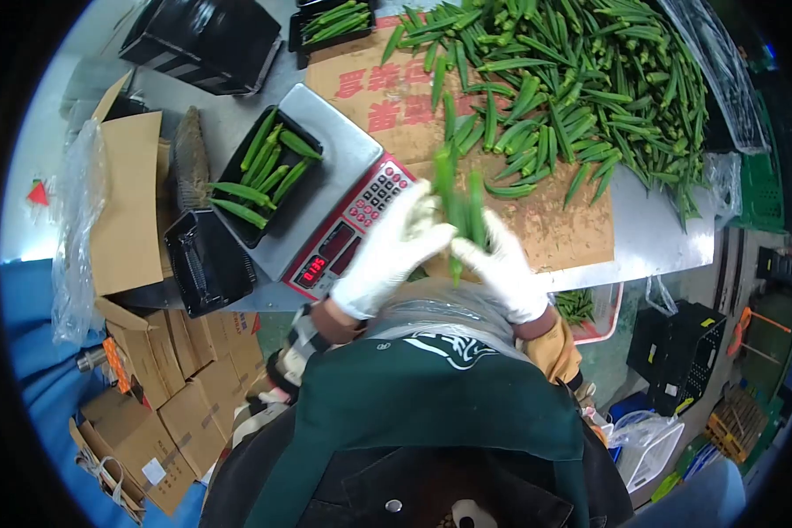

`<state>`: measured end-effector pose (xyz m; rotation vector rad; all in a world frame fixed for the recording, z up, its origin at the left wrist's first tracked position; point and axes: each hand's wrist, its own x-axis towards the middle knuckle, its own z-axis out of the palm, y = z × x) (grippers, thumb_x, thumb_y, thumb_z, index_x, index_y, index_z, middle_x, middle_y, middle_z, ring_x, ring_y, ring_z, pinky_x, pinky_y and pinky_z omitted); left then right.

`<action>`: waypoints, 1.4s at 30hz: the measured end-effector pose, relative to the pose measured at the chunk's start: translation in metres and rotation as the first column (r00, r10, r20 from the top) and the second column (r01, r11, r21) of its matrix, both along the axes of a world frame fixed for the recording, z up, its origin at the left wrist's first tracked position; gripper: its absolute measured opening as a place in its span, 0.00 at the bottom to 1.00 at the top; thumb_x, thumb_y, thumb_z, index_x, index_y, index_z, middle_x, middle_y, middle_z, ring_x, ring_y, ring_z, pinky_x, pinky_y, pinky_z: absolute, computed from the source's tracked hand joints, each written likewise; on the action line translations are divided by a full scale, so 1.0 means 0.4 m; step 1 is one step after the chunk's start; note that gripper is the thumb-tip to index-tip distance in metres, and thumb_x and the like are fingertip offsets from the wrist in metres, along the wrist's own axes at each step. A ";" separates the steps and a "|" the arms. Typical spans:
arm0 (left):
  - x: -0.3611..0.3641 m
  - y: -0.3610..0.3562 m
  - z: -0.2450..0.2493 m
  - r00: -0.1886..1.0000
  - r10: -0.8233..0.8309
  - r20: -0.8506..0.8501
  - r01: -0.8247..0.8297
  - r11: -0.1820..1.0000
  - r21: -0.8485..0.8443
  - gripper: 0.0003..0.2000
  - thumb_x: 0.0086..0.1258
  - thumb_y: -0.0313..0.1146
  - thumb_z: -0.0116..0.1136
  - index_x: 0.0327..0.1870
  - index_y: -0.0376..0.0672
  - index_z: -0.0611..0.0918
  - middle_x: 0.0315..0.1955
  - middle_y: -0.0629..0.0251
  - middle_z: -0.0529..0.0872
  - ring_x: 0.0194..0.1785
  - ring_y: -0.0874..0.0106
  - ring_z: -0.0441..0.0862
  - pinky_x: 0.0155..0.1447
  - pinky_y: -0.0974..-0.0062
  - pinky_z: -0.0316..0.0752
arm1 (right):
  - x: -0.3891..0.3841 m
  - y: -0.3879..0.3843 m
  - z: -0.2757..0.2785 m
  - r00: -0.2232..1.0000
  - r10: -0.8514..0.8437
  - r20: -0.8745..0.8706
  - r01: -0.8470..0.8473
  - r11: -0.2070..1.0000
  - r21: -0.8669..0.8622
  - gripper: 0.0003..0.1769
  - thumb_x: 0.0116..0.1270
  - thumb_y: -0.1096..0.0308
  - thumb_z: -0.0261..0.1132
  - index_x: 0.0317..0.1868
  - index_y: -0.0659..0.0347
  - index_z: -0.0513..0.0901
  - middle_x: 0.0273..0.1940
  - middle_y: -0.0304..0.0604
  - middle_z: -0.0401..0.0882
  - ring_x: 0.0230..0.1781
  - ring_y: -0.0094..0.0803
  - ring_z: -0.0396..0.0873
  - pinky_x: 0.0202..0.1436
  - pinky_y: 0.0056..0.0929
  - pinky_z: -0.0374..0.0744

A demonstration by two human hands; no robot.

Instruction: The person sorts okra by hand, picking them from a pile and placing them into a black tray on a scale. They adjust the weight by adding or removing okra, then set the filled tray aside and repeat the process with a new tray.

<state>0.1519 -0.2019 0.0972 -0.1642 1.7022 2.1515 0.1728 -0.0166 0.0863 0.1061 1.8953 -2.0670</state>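
Observation:
My left hand point(394, 249), in a white glove, is beside the scale with its fingertips against several green okra pods point(456, 207). The pods stand roughly upright between my two hands and are smeared by motion. From the other side my right hand point(500, 268), also gloved in white, has thumb and fingers closed round pods. A black tray point(304, 180) holding several okra pods rests on the metal plate of a digital scale point(333, 132). The red display point(312, 266) is lit. A large okra pile point(581, 88) lies beyond my hands on a flattened cardboard sheet point(572, 231).
Stacked black trays point(204, 44) stand at the back left, near another okra-filled tray point(334, 26). An empty black tray point(207, 264) and an open carton point(128, 207) are at left. Below the table's right edge are a bin with okra point(614, 312) and a black crate point(678, 352).

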 end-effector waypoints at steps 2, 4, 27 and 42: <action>0.010 0.025 -0.010 0.976 -0.148 0.158 0.109 0.967 0.229 0.27 0.79 0.31 0.58 0.75 0.37 0.65 0.63 0.55 0.81 0.66 0.69 0.78 0.72 0.67 0.71 | 0.050 -0.061 -0.064 0.993 0.052 -0.109 -0.058 0.997 -0.052 0.18 0.75 0.72 0.63 0.63 0.65 0.77 0.52 0.40 0.81 0.51 0.25 0.76 0.58 0.28 0.77; 0.006 0.015 -0.032 0.959 -0.151 0.238 0.028 0.891 0.453 0.22 0.80 0.30 0.56 0.71 0.34 0.71 0.65 0.52 0.79 0.64 0.64 0.80 0.67 0.64 0.77 | 0.048 -0.065 -0.039 0.999 0.050 0.019 -0.048 0.997 -0.056 0.21 0.78 0.72 0.60 0.68 0.65 0.75 0.56 0.40 0.81 0.54 0.25 0.76 0.61 0.28 0.76; -0.136 -0.505 0.023 0.788 0.094 -0.608 -0.594 0.373 -0.713 0.17 0.71 0.35 0.68 0.57 0.37 0.84 0.51 0.54 0.88 0.56 0.62 0.85 0.62 0.67 0.77 | 0.190 0.327 -0.116 0.715 -0.697 -0.055 0.684 0.683 0.256 0.21 0.79 0.63 0.62 0.65 0.68 0.78 0.47 0.43 0.86 0.40 0.25 0.83 0.45 0.22 0.81; -0.031 -0.629 -0.019 0.617 0.555 -0.558 -0.787 0.449 -0.423 0.14 0.77 0.31 0.61 0.56 0.31 0.84 0.51 0.58 0.89 0.54 0.73 0.83 0.63 0.75 0.75 | 0.366 0.438 -0.435 0.860 -0.470 -0.198 0.428 0.455 0.781 0.30 0.70 0.68 0.69 0.67 0.78 0.73 0.66 0.63 0.76 0.66 0.51 0.75 0.72 0.41 0.70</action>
